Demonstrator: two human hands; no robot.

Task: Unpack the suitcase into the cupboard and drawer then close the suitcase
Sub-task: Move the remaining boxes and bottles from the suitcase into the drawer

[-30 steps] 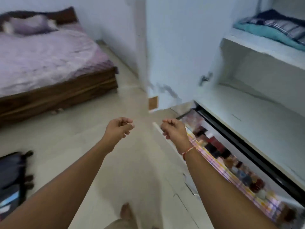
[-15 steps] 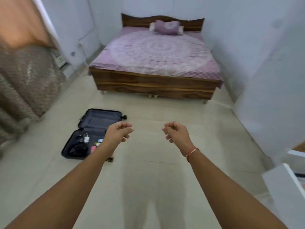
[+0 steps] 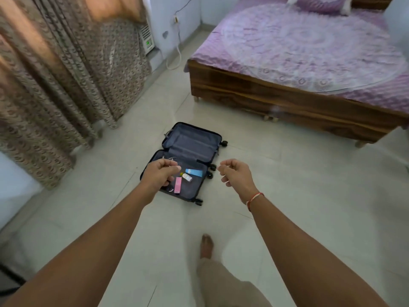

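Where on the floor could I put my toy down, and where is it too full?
Bare tiled floor lies between the open suitcase and the wooden bed, and more between the suitcase and the curtain. The suitcase's near half is crowded: pink box, blue tube, small bottle.

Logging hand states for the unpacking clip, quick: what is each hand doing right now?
Left hand: loosely curled, holding nothing, in front of the open suitcase.
Right hand: loosely curled, empty.
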